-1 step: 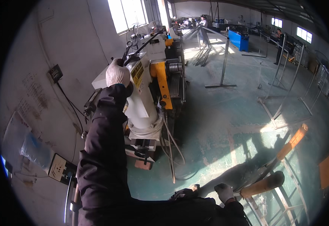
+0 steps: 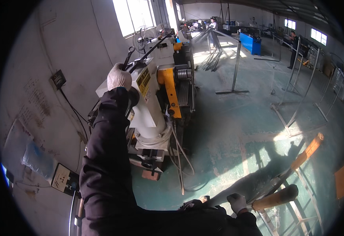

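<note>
My left hand [image 2: 119, 76], in a white knit glove, is closed round a dark wrench [image 2: 129, 54] above the top of a grey machine [image 2: 146, 106]. The wrench's ring end sticks up past my fingers. Beside it a long black bar [image 2: 156, 46] slants up over the machine. At the lower right, my right hand [image 2: 237, 202], also gloved, has its fingers curled in. Whatever it may hold is hidden. It is close to the near end of a brown roller [image 2: 276, 197] on a metal stand [image 2: 298, 208].
An orange machine arm [image 2: 169, 92] and hanging hoses [image 2: 178, 157] are on the machine's right side. A wall socket box [image 2: 63, 177] is at left. Metal frames [image 2: 235, 70] stand on the green floor, near a blue cabinet [image 2: 250, 43]. Two people [image 2: 293, 47] are farther back.
My left hand and the wrench have shifted slightly left, and the wrench's ring end sits a little lower. My right hand has barely moved.
</note>
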### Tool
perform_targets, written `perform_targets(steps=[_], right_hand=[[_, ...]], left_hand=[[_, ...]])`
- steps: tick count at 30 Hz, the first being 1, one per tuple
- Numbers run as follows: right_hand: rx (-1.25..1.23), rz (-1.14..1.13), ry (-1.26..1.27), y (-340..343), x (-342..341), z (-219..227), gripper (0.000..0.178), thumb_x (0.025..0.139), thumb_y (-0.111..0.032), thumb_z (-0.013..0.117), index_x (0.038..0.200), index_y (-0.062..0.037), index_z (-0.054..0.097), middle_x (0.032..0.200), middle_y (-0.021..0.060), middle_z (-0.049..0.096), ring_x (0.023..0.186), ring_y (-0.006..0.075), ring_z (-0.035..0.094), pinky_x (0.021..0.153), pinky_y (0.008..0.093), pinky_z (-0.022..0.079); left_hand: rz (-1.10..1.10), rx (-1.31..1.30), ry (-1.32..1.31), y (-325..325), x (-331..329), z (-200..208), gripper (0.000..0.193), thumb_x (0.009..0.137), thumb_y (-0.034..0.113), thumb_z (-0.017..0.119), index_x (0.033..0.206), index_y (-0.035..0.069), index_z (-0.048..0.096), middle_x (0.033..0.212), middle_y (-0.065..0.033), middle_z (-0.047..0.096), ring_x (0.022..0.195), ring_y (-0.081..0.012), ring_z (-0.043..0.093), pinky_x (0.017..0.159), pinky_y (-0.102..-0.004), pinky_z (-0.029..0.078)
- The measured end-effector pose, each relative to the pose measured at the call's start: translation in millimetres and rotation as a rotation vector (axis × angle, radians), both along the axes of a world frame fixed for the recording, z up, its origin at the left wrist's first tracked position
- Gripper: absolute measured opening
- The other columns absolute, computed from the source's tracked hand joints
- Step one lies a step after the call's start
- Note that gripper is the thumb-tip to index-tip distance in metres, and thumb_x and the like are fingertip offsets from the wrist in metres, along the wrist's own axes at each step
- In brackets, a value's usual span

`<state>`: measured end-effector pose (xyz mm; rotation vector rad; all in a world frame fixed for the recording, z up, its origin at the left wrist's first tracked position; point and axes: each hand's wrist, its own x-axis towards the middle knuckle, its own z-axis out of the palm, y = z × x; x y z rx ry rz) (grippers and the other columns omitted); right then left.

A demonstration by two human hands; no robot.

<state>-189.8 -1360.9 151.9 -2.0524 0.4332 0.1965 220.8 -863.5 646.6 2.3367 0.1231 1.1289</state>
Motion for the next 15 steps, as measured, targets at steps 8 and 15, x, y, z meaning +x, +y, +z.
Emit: perform_targets(steps=[8, 15], right_hand=[[-0.107, -0.179, 0.152, -94.4, 116.2, -13.3, 0.036, 0.094, -0.031, 0.085, 0.112, -0.0008, 0.088, 0.106, 0.0210, 0.087, 0.105, 0.0369, 0.084, 0.094, 0.0458, 0.064], [-0.156, -0.107, 0.311, -204.2, 204.8, -105.1, 0.029, 0.091, -0.025, 0.085, 0.106, -0.0015, 0.089, 0.102, 0.0188, 0.088, 0.099, 0.0341, 0.085, 0.090, 0.0467, 0.066]], left_hand=[[0.202, 0.294, 0.357, 113.5, 190.3, 4.2, 0.029, 0.093, 0.013, 0.069, 0.113, 0.002, 0.087, 0.113, -0.0284, 0.084, 0.114, -0.0465, 0.080, 0.099, -0.0485, 0.064], [0.329, 0.247, 0.431, 133.4, 262.1, -33.2, 0.030, 0.093, 0.014, 0.076, 0.119, 0.010, 0.088, 0.116, -0.0214, 0.086, 0.117, -0.0393, 0.082, 0.102, -0.0442, 0.063]])
